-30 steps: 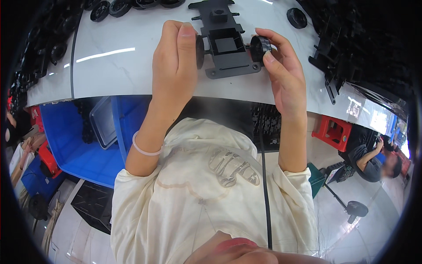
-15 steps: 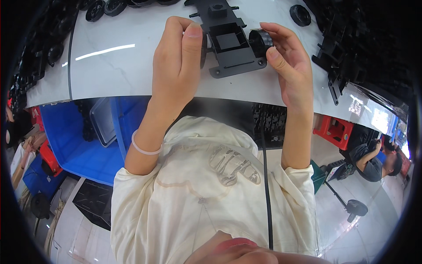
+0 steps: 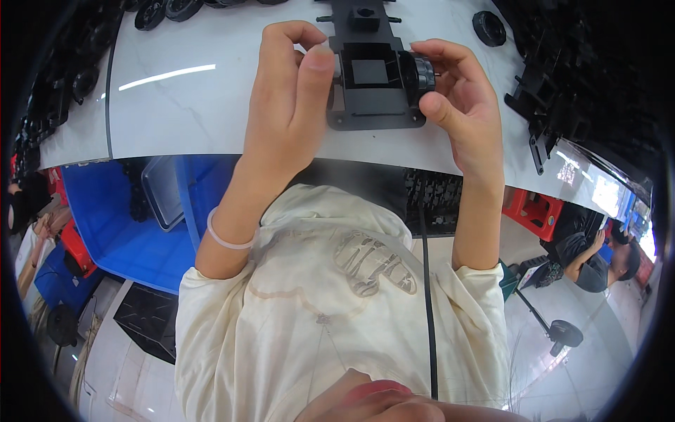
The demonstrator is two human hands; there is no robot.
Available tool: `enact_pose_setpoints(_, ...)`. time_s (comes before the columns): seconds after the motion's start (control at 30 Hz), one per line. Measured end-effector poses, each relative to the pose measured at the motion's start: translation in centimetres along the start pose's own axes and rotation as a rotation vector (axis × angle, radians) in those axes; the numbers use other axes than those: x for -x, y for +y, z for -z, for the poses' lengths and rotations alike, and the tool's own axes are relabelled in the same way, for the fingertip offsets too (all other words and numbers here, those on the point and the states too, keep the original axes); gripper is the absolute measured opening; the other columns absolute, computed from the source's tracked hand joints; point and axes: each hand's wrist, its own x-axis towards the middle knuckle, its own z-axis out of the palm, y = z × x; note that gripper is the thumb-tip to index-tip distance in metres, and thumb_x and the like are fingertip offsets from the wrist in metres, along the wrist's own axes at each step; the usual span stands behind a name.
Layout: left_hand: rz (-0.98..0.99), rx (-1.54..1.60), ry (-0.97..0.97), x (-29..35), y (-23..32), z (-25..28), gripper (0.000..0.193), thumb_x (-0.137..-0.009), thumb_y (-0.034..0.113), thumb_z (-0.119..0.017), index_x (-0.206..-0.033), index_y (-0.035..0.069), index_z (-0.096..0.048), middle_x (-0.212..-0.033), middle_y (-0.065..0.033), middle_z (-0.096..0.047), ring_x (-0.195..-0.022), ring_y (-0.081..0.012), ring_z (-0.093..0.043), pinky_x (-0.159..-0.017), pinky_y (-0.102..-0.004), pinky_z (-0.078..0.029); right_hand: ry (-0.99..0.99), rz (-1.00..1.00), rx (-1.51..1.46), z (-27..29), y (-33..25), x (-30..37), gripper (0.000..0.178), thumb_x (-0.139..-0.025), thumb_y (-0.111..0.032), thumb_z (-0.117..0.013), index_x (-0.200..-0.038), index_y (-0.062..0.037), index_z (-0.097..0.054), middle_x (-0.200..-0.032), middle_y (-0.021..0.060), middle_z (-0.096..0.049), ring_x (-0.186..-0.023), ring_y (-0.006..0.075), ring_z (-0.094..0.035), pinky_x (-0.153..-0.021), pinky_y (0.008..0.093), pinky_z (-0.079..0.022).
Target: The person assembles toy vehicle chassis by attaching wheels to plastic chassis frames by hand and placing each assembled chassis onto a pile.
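Near the worktop's (image 3: 183,119) front edge is the black chassis (image 3: 377,111).
I see the right hand (image 3: 465,105) pinching a black wheel (image 3: 423,72); the left hand (image 3: 290,98) curls opposite, its hold unclear to me. Uneven squeezing could skew the wheel.

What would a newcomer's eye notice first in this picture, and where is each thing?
Probably the black wheeled chassis comes first, at the top centre on the white table, with the left hand at its left side and the right hand holding a black wheel at its right. Next might be the large blue plastic bin at left, below the table edge, then the red plastic stool at right.
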Motion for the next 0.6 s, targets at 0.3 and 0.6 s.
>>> enact_pose_setpoints(0.3,-0.302,0.102,-0.063,-4.1,-4.1,3.1,0.067,-0.097,0.059,-0.021,-0.126,0.002,-0.042,-0.122,-0.0135,-0.050,-0.110,-0.0199,-0.050,-0.095,-0.0325,-0.035,0.286,0.390,0.343,-1.5,2.4,-3.7,0.043,-0.097,-0.041,-0.049,-0.118,-0.0036,-0.050,-0.112,0.0065,-0.045,-0.100,0.0137,-0.047,-0.087,0.0252,-0.036)
enact_pose_setpoints(0.6,-0.402,0.383,-0.282,-4.5,-1.3,-1.7,0.047,-0.101,0.043,-0.019,-0.112,0.007,-0.046,-0.123,-0.0234,-0.054,-0.128,-0.0407,-0.042,-0.114,-0.0485,-0.010,0.453,0.300,-0.204,-3.3,2.7,-5.2,0.038,-0.097,-0.032,-0.045,-0.117,-0.0001,-0.044,-0.115,0.0127,-0.052,-0.107,0.0201,-0.050,-0.094,0.0349,-0.037)
